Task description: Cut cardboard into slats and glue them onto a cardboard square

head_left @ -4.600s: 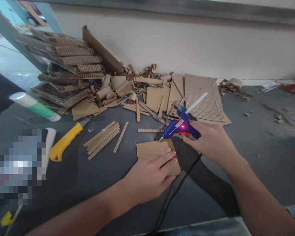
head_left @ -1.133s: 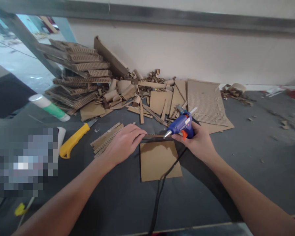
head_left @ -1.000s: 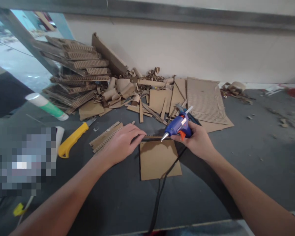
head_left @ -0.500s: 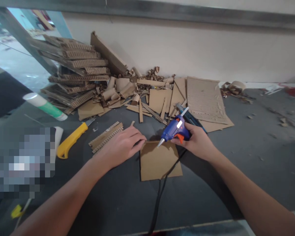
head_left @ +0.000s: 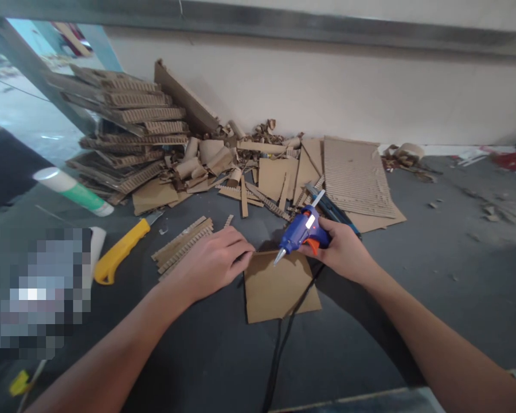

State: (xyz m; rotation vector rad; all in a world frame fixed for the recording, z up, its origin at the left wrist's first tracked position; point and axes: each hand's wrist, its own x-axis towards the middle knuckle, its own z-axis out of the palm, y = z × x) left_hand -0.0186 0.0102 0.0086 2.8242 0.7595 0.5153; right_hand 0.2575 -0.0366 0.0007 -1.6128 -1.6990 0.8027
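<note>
A flat, roughly square cardboard piece [head_left: 279, 289] lies on the dark table in front of me. My left hand [head_left: 221, 255] is closed at its far left corner, thumb and fingertips pinched on the edge there; exactly what sits between the fingertips is partly hidden. In my right hand [head_left: 341, 246] is a blue hot glue gun [head_left: 303, 226] with an orange trigger and a white glue stick out of its back. Its metal nozzle points down and left, just over the cardboard's far edge. The gun's black cord [head_left: 298, 301] runs across the cardboard toward me.
Corrugated strips [head_left: 187, 244] lie beside my left hand. Further left are a yellow-handled cutter [head_left: 122, 252] and a white-green tube [head_left: 75, 191]. Behind stand stacked cardboard pieces [head_left: 129, 115], scraps [head_left: 210, 158], a corrugated sheet [head_left: 356, 178] and a dark blue tool [head_left: 333, 209].
The view has shifted slightly. The glue gun's nozzle has moved a little left and toward me relative to the cardboard edge; my left hand keeps its place at the corner.
</note>
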